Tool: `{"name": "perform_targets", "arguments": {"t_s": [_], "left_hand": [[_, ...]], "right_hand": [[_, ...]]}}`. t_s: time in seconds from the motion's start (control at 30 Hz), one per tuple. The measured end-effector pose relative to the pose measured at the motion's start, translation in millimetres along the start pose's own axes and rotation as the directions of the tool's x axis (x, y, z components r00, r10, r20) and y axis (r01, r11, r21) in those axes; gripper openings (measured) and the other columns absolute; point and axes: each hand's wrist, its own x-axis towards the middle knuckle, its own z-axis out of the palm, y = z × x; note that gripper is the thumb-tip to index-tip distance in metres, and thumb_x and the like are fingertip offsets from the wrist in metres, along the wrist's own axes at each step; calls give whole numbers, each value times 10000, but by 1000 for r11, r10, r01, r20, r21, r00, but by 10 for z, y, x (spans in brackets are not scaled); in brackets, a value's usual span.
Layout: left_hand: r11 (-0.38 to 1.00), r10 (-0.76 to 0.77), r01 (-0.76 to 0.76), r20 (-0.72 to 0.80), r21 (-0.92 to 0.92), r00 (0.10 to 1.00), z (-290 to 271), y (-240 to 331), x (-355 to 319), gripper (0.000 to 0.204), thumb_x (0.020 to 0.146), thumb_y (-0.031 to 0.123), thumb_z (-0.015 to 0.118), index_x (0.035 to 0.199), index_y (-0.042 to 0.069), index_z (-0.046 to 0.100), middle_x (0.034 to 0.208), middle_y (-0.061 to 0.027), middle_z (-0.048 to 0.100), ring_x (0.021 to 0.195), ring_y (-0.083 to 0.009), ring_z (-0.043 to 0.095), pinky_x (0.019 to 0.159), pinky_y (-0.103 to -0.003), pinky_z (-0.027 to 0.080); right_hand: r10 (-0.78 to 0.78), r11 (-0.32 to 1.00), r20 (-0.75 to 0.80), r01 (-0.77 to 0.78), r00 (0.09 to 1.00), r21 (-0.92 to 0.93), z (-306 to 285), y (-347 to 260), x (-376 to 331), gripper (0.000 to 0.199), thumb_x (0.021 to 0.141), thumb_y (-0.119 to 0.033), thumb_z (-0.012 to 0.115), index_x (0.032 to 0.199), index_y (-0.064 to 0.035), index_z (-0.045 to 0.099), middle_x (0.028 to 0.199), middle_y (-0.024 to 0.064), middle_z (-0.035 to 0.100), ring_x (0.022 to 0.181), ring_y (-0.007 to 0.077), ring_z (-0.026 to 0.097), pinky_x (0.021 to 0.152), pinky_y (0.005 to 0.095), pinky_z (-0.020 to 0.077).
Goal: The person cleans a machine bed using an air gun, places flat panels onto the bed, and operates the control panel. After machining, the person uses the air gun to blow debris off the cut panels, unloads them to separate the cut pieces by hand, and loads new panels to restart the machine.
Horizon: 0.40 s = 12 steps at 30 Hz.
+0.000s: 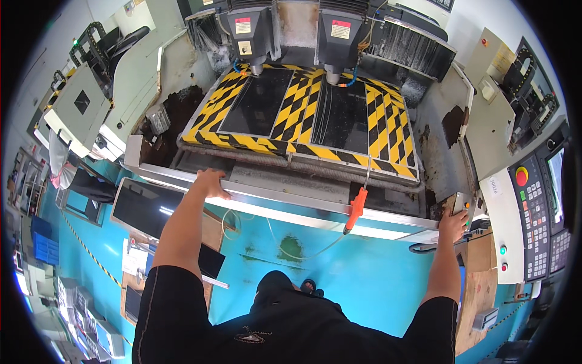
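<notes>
My left hand (211, 184) rests on the metal front rail (273, 202) of a large machine, its thumb apart from the fingers. At the rail's right end, my right hand (453, 226) has its fingers curled around a small control box (461, 203) with coloured buttons. Between my hands, an orange air gun (356, 209) hangs over the rail, its thin nozzle pointing up and its hose trailing below. Beyond the rail lies the machine bed (297, 150), covered in yellow-and-black striped tape around two dark panels (257, 100). Two spindle heads (251, 36) stand above it.
A control panel (536, 212) with a red emergency button (521, 176) stands at the right. Left of me is a wooden bench (209, 236) with a dark screen. Another person (79, 176) is at the far left. Below is a blue floor (260, 279).
</notes>
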Motion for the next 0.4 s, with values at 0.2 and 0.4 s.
{"name": "perform_targets", "arguments": {"t_s": [0.2,0.4], "left_hand": [[999,1,-2,-38,-47,999,8,4,-9,989,565,593,883,1406,165,589,1366,-170,608,1348,-326,488,1141,-468,314],[998,-1,2,17,-68,1000,78,-69,15,1001,566,587,888,1414,153,581,1436,-170,555,1376,-342,455,1166,-490,283]], "right_hand": [[-3,1000,-10,3,1000,-9,32,5,8,788,927,-547,577,1517,-74,356,1544,174,404,1332,451,464,1064,524,439],[13,1000,81,-11,997,-25,68,61,34,817,923,-565,586,1535,-85,336,1561,176,378,1359,450,442,1089,539,417]]}}
